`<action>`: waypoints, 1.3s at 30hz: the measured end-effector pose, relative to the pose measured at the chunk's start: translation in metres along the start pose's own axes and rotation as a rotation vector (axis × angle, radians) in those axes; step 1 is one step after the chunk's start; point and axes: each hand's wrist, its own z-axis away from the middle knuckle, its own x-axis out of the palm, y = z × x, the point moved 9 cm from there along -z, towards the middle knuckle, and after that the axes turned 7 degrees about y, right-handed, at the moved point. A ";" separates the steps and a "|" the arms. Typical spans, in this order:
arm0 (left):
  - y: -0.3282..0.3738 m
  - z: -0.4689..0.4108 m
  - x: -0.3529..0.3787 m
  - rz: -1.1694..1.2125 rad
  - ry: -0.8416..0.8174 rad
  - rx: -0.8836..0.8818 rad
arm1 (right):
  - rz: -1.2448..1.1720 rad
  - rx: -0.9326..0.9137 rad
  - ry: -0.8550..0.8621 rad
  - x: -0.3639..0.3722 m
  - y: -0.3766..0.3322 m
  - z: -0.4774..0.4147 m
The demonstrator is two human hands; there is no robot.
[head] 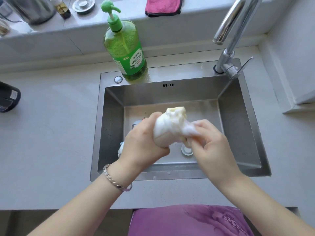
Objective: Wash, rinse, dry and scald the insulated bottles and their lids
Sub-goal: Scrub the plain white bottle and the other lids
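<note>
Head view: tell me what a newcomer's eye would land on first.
The foam-covered white bottle over the sink, gripped by the left hand with the right hand against its lathered side, draws the eye first. Next comes the tall green detergent bottle standing on the sink's back rim, then the pink cloth on the ledge behind.

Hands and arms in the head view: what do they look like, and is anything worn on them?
Both forearms are bare: no sleeves, no gloves. The left hand has a silver-coloured bracelet of flat links at its wrist. The right hand wears no ring, watch or band that shows; white foam clings to its fingers. A purple garment shows at the bottom edge.
</note>
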 end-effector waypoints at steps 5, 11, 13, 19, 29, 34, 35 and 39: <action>0.007 0.005 0.003 -0.034 -0.033 0.039 | 0.061 0.087 0.044 -0.008 0.017 -0.003; -0.001 0.004 0.003 -0.006 -0.037 -0.008 | 0.016 0.063 0.019 -0.002 0.011 0.004; 0.002 0.007 0.004 -0.029 -0.039 0.024 | 0.040 0.108 0.031 -0.004 0.019 0.003; 0.001 0.007 0.008 -0.098 -0.049 0.050 | 0.000 0.130 0.012 0.000 0.021 0.006; 0.000 0.008 0.001 -0.011 -0.016 0.028 | 0.028 0.157 -0.001 -0.003 0.029 0.008; -0.014 0.003 -0.003 0.108 0.013 -0.075 | 0.016 0.055 -0.024 -0.004 0.017 0.023; -0.017 0.004 -0.002 0.129 0.013 -0.091 | 0.019 0.052 -0.035 -0.003 0.017 0.025; -0.017 0.008 0.007 0.123 -0.005 -0.082 | 0.021 -0.023 -0.060 0.002 0.001 0.022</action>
